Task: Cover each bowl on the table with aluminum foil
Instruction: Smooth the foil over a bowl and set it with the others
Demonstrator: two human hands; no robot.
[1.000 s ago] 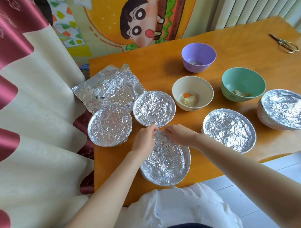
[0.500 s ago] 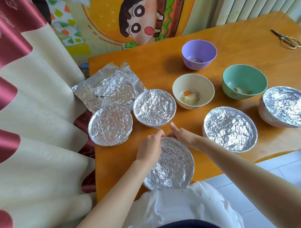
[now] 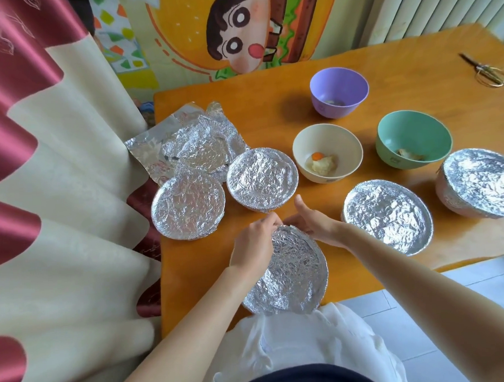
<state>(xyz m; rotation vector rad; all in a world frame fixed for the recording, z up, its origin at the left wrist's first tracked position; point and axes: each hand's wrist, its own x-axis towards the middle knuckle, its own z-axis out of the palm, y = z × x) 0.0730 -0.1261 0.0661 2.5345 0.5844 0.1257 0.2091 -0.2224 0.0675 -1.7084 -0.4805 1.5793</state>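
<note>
1. Foil-covered bowl (image 3: 288, 275), the one nearest me in the head view, sits at the near edge of the table (image 3: 191, 273), and both of my grips meet at its far rim.
2. My left grip (image 3: 254, 242) has its fingers curled, pinching the foil at that far rim. I judge it is crimping the sheet under the lip so the cover holds.
3. My right grip (image 3: 315, 225) has its thumb raised clear and its fingers reaching the same stretch of rim. Whether they pinch or only press I cannot tell, because the tips are hidden where the two grips meet.
4. Three bowls are yet to be covered, cream (image 3: 328, 154), purple (image 3: 339, 92) and green (image 3: 415, 143), grouped beyond the four other wrapped bowls.
5. Spare foil sheets (image 3: 192, 144) lie crumpled at the far-left corner — within my left reach, I think, for the next bowl.
6. Hidden or unclear:
   - The foil conceals what colour my bowl is and what it holds.
   - The frame cuts off the rightmost wrapped bowl (image 3: 482, 181).
   - The scissors (image 3: 489, 71) are small and far off.
   - I cannot make out what is in the purple bowl.
</note>
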